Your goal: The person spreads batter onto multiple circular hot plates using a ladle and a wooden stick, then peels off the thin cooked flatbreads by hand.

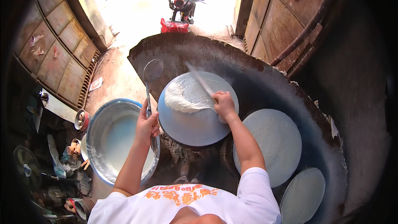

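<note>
My left hand (147, 125) is closed round the handle of a long metal ladle (148, 94), held upright with its round bowl at the top, beside the near griddle. In my right hand (225, 105) I grip a flat, blade-like spreader (201, 81), slightly blurred, slanting across a round griddle (188, 129). White batter (181, 98) covers the far part of that griddle, thickest at the left. The griddle's near part shows a thin film or bare surface. Left of it stands a large metal basin (92, 143) with pale batter inside, below my left forearm.
Two more round griddles, one coated white (271, 145) and one tilted in view (304, 195), sit to the right. A dark curved counter edge (153, 43) lies beyond. Past it stands a red scooter (174, 25) in the open doorway. Clutter and a small pot (82, 120) lie left.
</note>
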{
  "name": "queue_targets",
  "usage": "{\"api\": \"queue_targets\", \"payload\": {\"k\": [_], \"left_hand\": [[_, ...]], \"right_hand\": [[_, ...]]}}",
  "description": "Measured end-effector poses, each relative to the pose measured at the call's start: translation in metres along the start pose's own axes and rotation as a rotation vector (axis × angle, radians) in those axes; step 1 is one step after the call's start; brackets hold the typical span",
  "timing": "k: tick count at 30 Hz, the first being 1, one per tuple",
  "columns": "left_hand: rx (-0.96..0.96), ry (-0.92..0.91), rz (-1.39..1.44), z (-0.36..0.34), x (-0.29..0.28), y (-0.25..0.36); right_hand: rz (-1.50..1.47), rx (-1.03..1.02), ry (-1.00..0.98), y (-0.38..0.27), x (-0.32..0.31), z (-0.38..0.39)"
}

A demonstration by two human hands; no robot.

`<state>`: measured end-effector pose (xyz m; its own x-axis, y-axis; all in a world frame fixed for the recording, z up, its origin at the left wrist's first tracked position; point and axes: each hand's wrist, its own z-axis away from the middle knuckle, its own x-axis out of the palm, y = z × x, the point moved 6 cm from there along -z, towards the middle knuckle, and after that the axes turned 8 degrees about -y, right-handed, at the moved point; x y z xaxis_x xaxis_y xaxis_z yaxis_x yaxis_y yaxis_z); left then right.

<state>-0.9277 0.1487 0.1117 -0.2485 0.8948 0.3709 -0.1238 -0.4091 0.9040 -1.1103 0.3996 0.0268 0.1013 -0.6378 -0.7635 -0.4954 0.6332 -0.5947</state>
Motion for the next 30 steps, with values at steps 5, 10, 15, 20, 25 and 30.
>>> {"api": "queue_targets", "payload": {"k": [5,10,15,20,25,30], "left_hand": [[-0.038,0.092,-0.018,0.015,-0.009,0.006],[-0.059,0.042,-0.089,0.017,-0.016,0.004],[-0.067,0.098,-0.036,0.017,-0.014,0.01],[-0.103,0.057,-0.094,0.02,-0.011,0.007],[-0.193,0.017,-0.038,0.041,-0.019,-0.001],[-0.277,0.037,-0.14,0.057,-0.037,-0.04]], "right_hand": [[-0.109,-0.324,-0.255,-0.04,0.026,0.046],[-0.542,0.0,-0.561,-0.006,0.005,0.037],[-0.282,-0.275,-0.358,-0.029,0.013,0.018],[-0.455,-0.095,-0.622,-0.016,-0.001,0.047],[-0.388,-0.181,-0.596,-0.027,-0.003,0.07],[-0.497,0.197,0.099,0.001,-0.017,0.126]]}}
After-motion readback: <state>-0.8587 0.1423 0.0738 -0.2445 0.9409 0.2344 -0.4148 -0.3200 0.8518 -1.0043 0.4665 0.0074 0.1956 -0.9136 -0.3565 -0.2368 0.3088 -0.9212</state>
